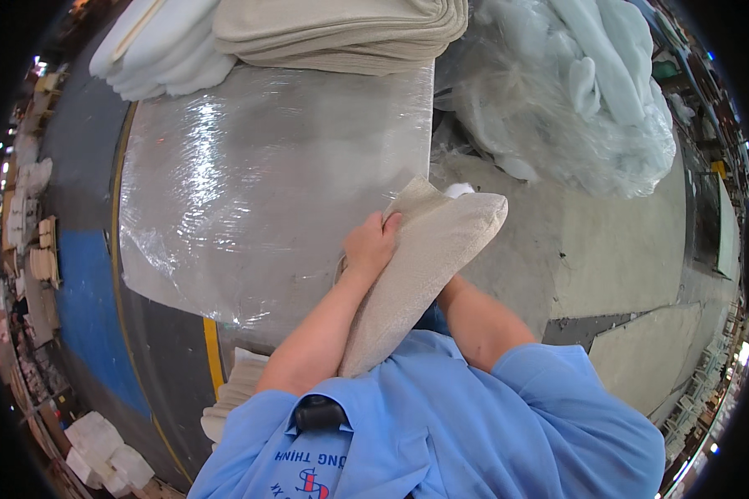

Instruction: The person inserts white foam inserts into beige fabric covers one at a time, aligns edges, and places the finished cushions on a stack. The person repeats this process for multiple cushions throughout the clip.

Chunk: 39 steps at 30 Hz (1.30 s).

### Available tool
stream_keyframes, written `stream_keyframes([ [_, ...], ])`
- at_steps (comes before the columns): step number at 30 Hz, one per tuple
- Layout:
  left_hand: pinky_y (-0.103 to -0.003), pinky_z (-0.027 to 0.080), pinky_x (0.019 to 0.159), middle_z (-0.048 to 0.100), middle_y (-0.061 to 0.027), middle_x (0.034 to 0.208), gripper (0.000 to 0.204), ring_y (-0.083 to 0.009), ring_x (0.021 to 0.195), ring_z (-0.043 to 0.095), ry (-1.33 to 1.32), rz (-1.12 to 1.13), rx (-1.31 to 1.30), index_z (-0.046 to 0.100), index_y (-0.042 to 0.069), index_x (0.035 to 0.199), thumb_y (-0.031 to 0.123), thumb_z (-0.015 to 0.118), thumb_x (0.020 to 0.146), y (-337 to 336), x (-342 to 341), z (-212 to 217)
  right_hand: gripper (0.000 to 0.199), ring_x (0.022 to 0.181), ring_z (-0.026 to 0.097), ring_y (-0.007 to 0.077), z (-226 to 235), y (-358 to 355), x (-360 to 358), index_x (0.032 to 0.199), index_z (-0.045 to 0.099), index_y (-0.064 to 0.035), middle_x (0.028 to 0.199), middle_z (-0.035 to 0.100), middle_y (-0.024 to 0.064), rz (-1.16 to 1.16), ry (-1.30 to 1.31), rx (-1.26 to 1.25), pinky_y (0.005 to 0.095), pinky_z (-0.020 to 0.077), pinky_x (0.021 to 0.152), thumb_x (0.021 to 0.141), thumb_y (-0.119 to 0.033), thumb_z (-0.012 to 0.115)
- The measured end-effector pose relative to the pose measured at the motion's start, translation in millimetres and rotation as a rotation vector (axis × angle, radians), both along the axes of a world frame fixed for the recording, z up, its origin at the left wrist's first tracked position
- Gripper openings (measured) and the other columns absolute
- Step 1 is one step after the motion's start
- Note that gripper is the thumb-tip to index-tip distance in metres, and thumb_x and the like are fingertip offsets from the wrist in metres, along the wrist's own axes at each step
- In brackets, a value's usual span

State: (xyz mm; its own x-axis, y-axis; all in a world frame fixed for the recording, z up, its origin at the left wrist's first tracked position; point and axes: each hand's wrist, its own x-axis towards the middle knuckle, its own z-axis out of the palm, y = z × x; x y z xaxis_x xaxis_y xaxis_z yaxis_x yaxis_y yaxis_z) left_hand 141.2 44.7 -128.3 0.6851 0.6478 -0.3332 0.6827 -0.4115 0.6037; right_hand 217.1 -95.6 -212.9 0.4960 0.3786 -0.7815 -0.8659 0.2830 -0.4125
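My left hand [373, 245] is closed on the open edge of a beige woven fabric cushion cover [420, 266], thumb on top. The cover hangs tilted in front of my body, its rounded corner pointing to the upper right. My right forearm [484, 320] passes behind the cover, and the hand itself is hidden there. A small bit of white padding [459, 190] shows at the cover's upper edge.
Before me stands a table wrapped in shiny plastic film [283, 166]. Stacked beige covers [341, 37] and white padding pieces [162, 50] lie at its far end. A large clear plastic bag of white padding [574, 108] sits at far right. More beige pieces [233, 387] are at lower left.
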Motion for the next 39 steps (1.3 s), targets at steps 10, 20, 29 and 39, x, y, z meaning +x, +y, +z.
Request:
stream_keyframes([
  [10,-0.055,0.05,0.082,0.07,-0.0316,0.1,0.056,-0.0501,0.097,0.067,-0.063,0.128,-0.171,0.068,-0.004,0.1,0.05,0.054,0.106,-20,-36,9,0.051,0.112,0.073,0.0379,33,-10,49,0.143,0.063,-0.004,0.131,0.072,0.0178,-0.133,-0.103,-0.091,0.0497,0.0597,0.097,0.111,-0.041,0.046],
  [20,-0.056,0.051,0.081,0.071,-0.0298,0.097,0.051,-0.0516,0.094,0.068,-0.056,0.164,-0.037,0.066,-0.003,0.097,0.047,0.057,0.105,-32,-30,5,0.044,0.112,0.073,0.0358,57,-10,-21,0.136,0.067,-0.0029,0.124,0.075,0.0155,-0.268,0.08,-0.003,0.0465,0.0566,0.098,0.105,-0.034,0.06],
  [29,-0.058,0.051,0.082,0.071,-0.0325,0.1,0.05,-0.0519,0.097,0.068,0.033,0.119,-0.159,0.068,-0.003,0.1,0.045,0.053,0.107,-28,-35,15,0.045,0.112,0.073,0.0328,-18,13,-35,0.132,0.069,-0.0052,0.122,0.076,0.0144,-0.046,-0.223,-0.433,0.0444,0.0557,0.097,0.104,-0.039,0.061],
  [39,-0.06,0.049,0.081,0.07,-0.0329,0.095,0.055,-0.0548,0.093,0.067,-0.164,0.179,0.006,0.068,-0.003,0.098,0.048,0.049,0.108,-24,-23,-1,0.045,0.111,0.073,0.0295,-38,-1,-24,0.127,0.072,-0.0077,0.12,0.077,0.0133,0.067,-0.395,-0.623,0.0421,0.0547,0.096,0.102,-0.044,0.062],
])
